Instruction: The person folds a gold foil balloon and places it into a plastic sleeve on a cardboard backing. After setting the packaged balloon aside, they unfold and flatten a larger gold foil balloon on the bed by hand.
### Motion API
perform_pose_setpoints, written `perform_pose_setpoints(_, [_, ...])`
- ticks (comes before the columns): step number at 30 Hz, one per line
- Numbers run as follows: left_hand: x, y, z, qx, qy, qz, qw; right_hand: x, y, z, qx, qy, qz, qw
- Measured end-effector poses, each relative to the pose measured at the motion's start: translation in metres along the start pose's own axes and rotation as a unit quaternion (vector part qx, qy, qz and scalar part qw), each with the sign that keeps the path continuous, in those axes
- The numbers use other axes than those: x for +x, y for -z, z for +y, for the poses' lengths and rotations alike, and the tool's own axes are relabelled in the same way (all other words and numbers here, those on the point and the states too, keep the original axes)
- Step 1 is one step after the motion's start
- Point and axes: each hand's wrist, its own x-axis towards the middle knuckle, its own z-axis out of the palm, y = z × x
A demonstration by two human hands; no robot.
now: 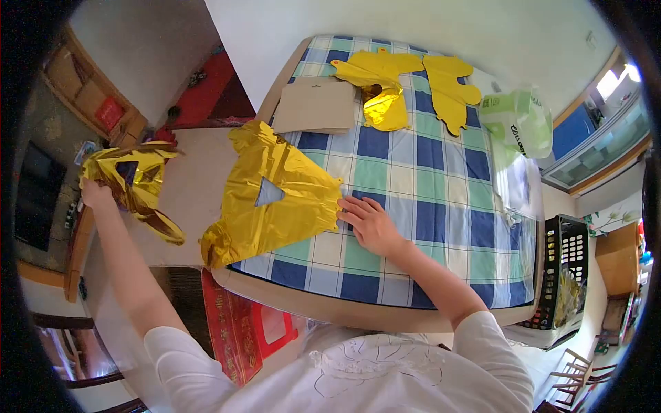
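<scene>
My left hand (96,195), stretched far out to the left, has its fingers closed on a crumpled gold foil balloon (151,180) with a hole in it. A flat gold foil balloon shaped like a letter A (241,213) lies across the left part of the checked cloth (420,237) and the brown surface beside it. At its narrow right end rests my right hand (375,227), palm down, fingers extended and fingertips touching the foil edge. Farther back lie a folded gold foil balloon (385,110) and another flat yellow-gold one (447,86).
A beige cardboard sheet (313,108) lies on the cloth's back left. A green-and-white plastic bag (516,120) stands at the back right. Right of the cloth is a black plastic crate (564,255). A red stool (275,330) stands below the front edge.
</scene>
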Motion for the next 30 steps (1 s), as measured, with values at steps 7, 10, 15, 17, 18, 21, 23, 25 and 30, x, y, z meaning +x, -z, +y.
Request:
perform_pose_setpoints(7, [-0.063,0.074,0.079,-0.212,-0.275,0.25,0.904,-0.003,-0.001,0.003,0.019,0.004,0.006,1.0])
perform_pose_setpoints(10, [-0.203,0.155,0.16,-0.462,-0.389,0.129,0.786,-0.005,0.002,0.001,0.067,-0.006,0.059,0.996])
perform_pose_setpoints(15, [-0.411,0.198,0.24,-0.618,-0.584,-0.223,0.478,-0.046,0.046,-0.001,0.172,-0.135,0.22,0.951])
perform_pose_setpoints(17, [-0.472,0.184,0.258,-0.577,-0.695,-0.194,0.383,-0.072,0.076,0.007,0.178,-0.199,0.303,0.915])
perform_pose_setpoints(18, [-0.5,0.173,0.257,-0.552,-0.711,-0.237,0.365,-0.091,0.084,0.018,0.178,-0.253,0.339,0.889])
perform_pose_setpoints(21, [-0.571,0.138,0.246,-0.52,-0.751,-0.275,0.299,-0.154,0.108,0.053,0.107,-0.347,0.367,0.857])
perform_pose_setpoints(23, [-0.598,0.126,0.235,-0.466,-0.776,-0.311,0.289,-0.184,0.122,0.059,0.085,-0.369,0.336,0.862])
perform_pose_setpoints(25, [-0.614,0.122,0.222,-0.43,-0.791,-0.323,0.293,-0.191,0.139,0.048,0.074,-0.394,0.317,0.859])
perform_pose_setpoints(30, [-0.627,0.117,0.206,-0.394,-0.802,-0.323,0.313,-0.176,0.111,0.062,0.085,-0.361,0.244,0.896])
